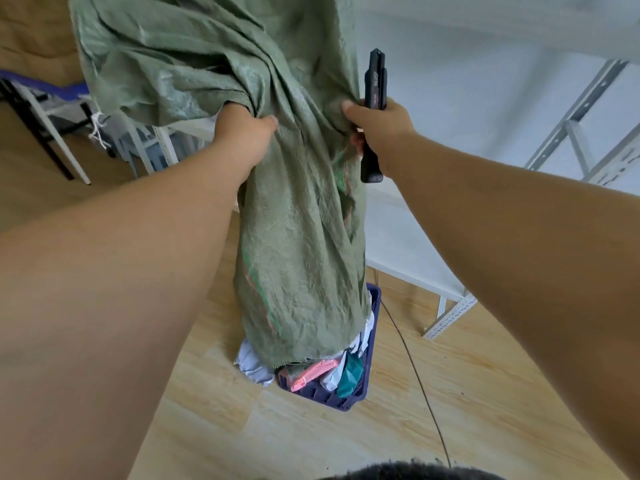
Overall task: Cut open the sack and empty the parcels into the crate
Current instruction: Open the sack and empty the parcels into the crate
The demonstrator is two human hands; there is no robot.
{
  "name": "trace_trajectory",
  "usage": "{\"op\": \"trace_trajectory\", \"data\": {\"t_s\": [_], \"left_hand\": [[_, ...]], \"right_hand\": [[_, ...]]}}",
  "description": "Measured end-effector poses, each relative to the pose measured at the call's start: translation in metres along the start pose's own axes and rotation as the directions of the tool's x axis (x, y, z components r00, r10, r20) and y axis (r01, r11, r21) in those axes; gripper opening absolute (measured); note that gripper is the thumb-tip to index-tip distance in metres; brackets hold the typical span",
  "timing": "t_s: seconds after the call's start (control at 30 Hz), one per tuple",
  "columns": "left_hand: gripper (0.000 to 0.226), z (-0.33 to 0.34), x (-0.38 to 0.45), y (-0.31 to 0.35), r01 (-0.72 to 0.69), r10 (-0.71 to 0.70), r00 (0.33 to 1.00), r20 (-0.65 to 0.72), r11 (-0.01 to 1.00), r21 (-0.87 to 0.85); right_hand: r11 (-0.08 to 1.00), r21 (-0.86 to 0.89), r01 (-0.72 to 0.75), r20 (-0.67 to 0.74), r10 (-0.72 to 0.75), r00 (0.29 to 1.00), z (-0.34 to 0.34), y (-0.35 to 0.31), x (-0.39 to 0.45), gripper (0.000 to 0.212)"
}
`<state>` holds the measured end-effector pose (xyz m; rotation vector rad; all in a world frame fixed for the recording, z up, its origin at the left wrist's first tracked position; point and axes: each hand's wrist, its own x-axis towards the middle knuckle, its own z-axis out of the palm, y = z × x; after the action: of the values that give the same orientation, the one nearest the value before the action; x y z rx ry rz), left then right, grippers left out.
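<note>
Hands (242, 128) lift sack (294, 216) above crate (367, 382) on wooden floor (467, 393)

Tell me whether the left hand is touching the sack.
Touching. The head view shows the left hand with its fingers dug into a bunched fold of the green sack, holding it up over the crate.

Both bare arms extend forward and upward, elbows nearly straight. The left hand (244, 128) grips a bunched fold of the green woven sack (294, 209), fingers buried in the cloth. The right hand (377, 128) pinches the sack's edge while holding a black utility knife (374, 112) upright.
</note>
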<state>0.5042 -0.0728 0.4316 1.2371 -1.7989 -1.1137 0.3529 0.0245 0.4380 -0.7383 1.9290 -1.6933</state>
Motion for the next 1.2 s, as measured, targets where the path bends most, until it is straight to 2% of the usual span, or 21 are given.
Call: {"op": "trace_trajectory", "data": {"t_s": [0.13,0.23,0.3,0.43,0.57,0.7,0.77,0.9,1.03,1.13,1.2], "left_hand": [[0.063,-0.044,0.004,0.004,0.026,-0.026,1.0,0.0,0.993,-0.117],[0.081,-0.07,0.008,0.009,0.113,-0.087,0.989,0.121,0.966,-0.234],[0.089,-0.083,0.009,0.017,0.117,-0.077,0.981,0.18,0.968,-0.224],[0.114,-0.095,0.008,0.027,0.024,0.008,0.974,0.226,0.99,-0.138],[0.086,-0.089,0.008,0.022,-0.08,0.095,0.963,0.253,0.994,-0.068],[0.062,-0.089,0.02,-0.009,-0.159,0.156,0.987,0.032,0.965,0.209],[0.055,-0.092,0.024,-0.024,-0.15,0.169,0.984,-0.049,0.953,0.265],[0.051,-0.104,0.028,-0.053,-0.032,0.075,0.981,-0.182,0.973,0.227],[0.053,-0.105,0.018,-0.079,0.011,0.016,0.99,-0.137,0.98,0.197],[0.061,-0.102,0.01,-0.092,0.071,-0.062,0.984,-0.166,0.997,0.044],[0.063,-0.102,0.006,-0.097,0.107,-0.112,0.983,-0.147,0.993,-0.045]], "right_hand": [[0.999,-0.036,0.027,0.042,-0.026,0.999,0.014,-0.021,0.001,0.028],[0.997,-0.076,0.019,0.109,-0.01,0.994,0.03,-0.035,0.001,0.036],[0.999,-0.038,0.021,0.127,-0.016,0.992,0.043,-0.046,-0.002,0.034],[0.999,0.052,0.001,0.21,-0.012,0.978,0.067,-0.064,-0.008,0.025],[0.993,0.102,-0.051,0.326,0.015,0.945,0.094,-0.06,-0.02,0.027],[1.0,-0.006,-0.024,0.213,0.024,0.977,0.114,-0.041,-0.027,0.032],[0.997,-0.06,-0.039,0.215,0.051,0.975,0.123,-0.029,-0.029,0.034],[0.992,-0.028,-0.122,0.348,0.124,0.929,0.144,-0.011,-0.04,0.038],[0.978,-0.018,-0.21,0.405,0.199,0.892,0.164,0.012,-0.051,0.02],[0.966,-0.03,-0.258,0.376,0.25,0.892,0.169,0.04,-0.058,0.036],[0.959,0.003,-0.283,0.431,0.255,0.865,0.167,0.054,-0.062,0.038]]}}
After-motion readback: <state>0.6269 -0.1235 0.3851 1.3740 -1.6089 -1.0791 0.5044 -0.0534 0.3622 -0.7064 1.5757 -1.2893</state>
